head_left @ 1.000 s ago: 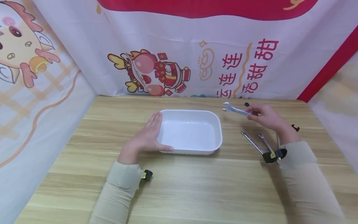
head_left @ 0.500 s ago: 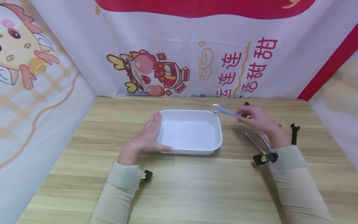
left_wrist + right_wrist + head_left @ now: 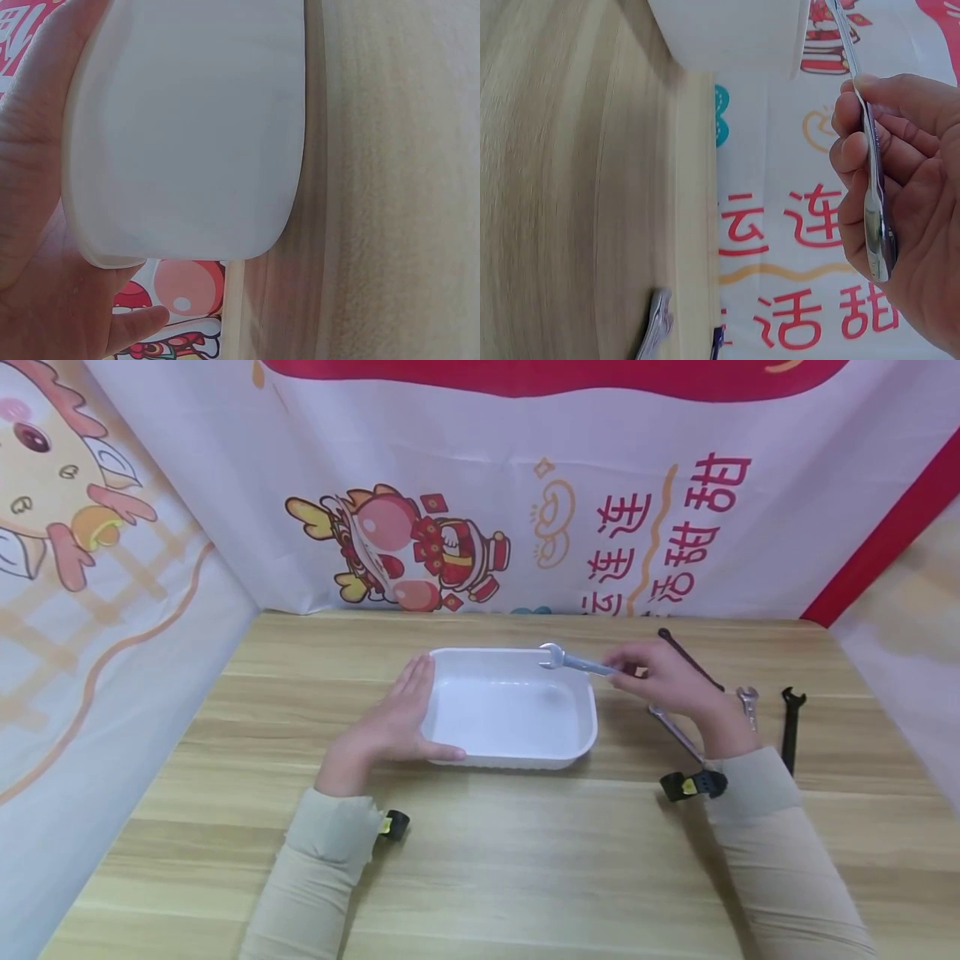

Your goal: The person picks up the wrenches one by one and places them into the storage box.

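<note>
A white plastic tub [image 3: 517, 762] stands on the wooden table. My left hand [image 3: 397, 718] rests against its left end, fingers straight along that side and thumb at the front rim. In the left wrist view the tub's pale wall [image 3: 195, 135] fills the middle, beside my palm. My right hand [image 3: 663, 675] grips a silver wrench [image 3: 588, 666] by one end. Its open-ended jaw points left, over the tub's back right rim. The right wrist view shows the wrench's shaft [image 3: 871, 157] between my thumb and curled fingers, its ring end by the palm.
Around my right forearm lie more wrenches: a dark one [image 3: 693, 662] behind, a silver one [image 3: 677, 733] near the wrist, another silver one [image 3: 748, 703] and a black one [image 3: 791, 731] at the right. A printed cloth [image 3: 450, 443] hangs behind the table [image 3: 517, 868].
My right hand has moved left with the wrench, bringing its jaw from right of the tub to over its rim. More of the wrenches on the right shows. The left hand stays put.
</note>
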### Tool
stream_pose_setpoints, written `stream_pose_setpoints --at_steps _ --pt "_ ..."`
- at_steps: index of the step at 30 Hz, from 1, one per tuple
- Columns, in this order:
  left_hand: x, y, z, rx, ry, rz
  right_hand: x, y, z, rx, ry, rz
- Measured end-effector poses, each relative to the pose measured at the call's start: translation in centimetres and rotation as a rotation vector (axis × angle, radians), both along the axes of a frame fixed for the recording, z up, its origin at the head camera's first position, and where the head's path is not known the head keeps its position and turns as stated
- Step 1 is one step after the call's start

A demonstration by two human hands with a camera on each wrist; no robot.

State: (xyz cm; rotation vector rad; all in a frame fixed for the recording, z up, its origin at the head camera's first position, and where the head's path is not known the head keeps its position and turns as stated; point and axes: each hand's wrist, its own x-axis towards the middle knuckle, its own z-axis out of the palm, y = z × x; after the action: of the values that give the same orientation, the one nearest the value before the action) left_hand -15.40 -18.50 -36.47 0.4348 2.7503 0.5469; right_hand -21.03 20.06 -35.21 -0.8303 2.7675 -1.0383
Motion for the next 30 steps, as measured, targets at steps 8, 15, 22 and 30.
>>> stream_pose_setpoints --at_steps 8,15,22,30 --pt "-0.1 -0.1 0.0 0.004 0.012 0.002 0.4 -1.7 0.7 0.037 -0.048 0.023" --pt "0.0 0.0 -0.1 0.006 0.01 0.003 0.8 -3.8 0.8 0.008 -0.114 0.056" --pt "0.0 -0.1 -0.3 0.0 0.016 -0.003 1.2 -6.0 1.0 -0.024 -0.089 0.138" --pt "0.0 -0.1 -0.4 -0.002 0.02 0.003 1.6 -7.8 1.0 -0.028 -0.096 0.196"
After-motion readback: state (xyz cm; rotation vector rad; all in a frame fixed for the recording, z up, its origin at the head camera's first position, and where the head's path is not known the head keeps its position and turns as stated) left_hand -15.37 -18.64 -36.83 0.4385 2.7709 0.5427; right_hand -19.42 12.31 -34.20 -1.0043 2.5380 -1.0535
